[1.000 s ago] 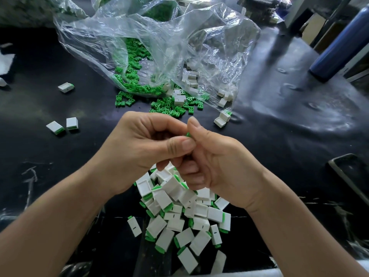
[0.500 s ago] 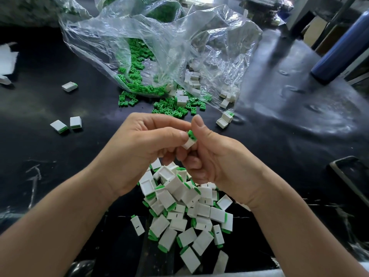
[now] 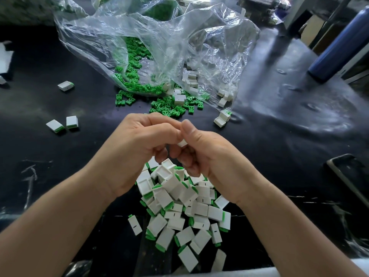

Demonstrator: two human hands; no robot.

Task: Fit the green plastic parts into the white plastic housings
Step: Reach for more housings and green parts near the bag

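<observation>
In the middle of the black table [image 3: 279, 136], just above a heap, two bare hands meet. The left hand [image 3: 135, 148] and the right hand [image 3: 207, 156] both have their fingers curled in. Their thumbs come together over one small white housing [image 3: 182, 143], and both hands pinch it. Only a white corner peeks out under the thumbs (the rest is hidden, so I cannot tell if a green part is in it).

Under the hands lies the heap of done pieces [image 3: 179, 206]. Each one is a little flat white box with a green strip showing at one end. Some have a thin dark slot on the top face. They lie every which way, many on top of each other. A few at the top of the heap show a hollow side.

Farther back sits a big clear plastic bag [image 3: 159, 47], crinkled and open toward the hands. Loose green parts [image 3: 167, 108] spill out of its mouth onto the table. They are tiny and bright green, with little ribs like spokes. Empty white housings [image 3: 191, 78] lie inside the bag on its right side, and a pair of open housings [image 3: 221, 118] sits just outside it, touching each other.

On the left, well apart from the heap, two done pieces [image 3: 61, 123] lie side by side, and a lone piece [image 3: 65, 85] lies farther back. A blue bottle [image 3: 339, 43] is at the far right.
</observation>
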